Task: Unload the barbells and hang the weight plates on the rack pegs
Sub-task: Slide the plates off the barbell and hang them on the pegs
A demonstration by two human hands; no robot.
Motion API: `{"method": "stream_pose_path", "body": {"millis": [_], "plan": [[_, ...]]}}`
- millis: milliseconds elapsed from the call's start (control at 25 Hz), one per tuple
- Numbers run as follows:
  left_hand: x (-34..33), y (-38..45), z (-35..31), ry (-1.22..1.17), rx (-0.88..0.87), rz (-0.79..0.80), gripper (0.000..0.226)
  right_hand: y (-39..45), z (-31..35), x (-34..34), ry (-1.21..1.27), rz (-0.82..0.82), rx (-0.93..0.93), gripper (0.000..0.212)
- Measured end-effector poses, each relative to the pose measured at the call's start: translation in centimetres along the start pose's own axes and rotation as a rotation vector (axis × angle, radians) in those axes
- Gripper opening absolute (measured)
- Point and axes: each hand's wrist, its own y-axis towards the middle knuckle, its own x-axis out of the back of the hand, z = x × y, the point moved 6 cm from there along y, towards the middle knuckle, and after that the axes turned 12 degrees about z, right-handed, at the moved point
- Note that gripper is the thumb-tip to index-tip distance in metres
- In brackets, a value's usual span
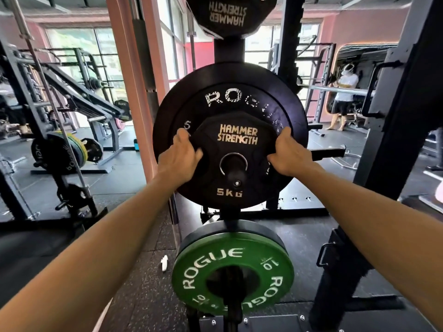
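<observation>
1. Plate position: small 5 kg plate (236, 149) sits on rack peg (236, 174), bore round it, flat against big black Rogue plate (230, 104).
2. Left hand (178, 155) and right hand (286, 155) curl over opposite edges, equally near.
3. Peg axis points toward the camera (seating push goes away).
4. Green plate (232, 269) hangs on the peg below, apart.

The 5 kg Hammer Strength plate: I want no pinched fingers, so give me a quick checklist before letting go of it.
1. Peg through the 5 kg plate bore: ok, its tip pokes out in front.
2. Plate seated flat against the black Rogue plate behind: cannot tell.
3. Left hand gripping the plate's edge: ok.
4. Right hand gripping the opposite edge: ok.
5. Fingers clear of the gap between the plates: cannot tell, the fingertips wrap behind the edge.
6. Green Rogue plate below out of the way: ok.
</observation>
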Motion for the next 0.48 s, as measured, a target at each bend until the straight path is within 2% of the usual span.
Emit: {"method": "stream_pose_path", "body": {"millis": [120, 280, 480], "plan": [[-0.5, 1.6, -0.2, 0.252, -0.048, -0.061, 0.047, 1.6, 0.3, -0.1, -0.154, -0.082, 0.028, 0.064], [-1.5, 4.5, 0.3, 0.331, 0.021, -0.016, 0.058, 4.0, 0.4, -0.3, -0.306, -0.118, 0.04, 0.06], [-2.2, 7.1, 0.2, 0.403, 0.033, -0.018, 0.056, 7.5, -0.2, -1.6, -0.311, -0.027, -0.021, 0.058]]}}
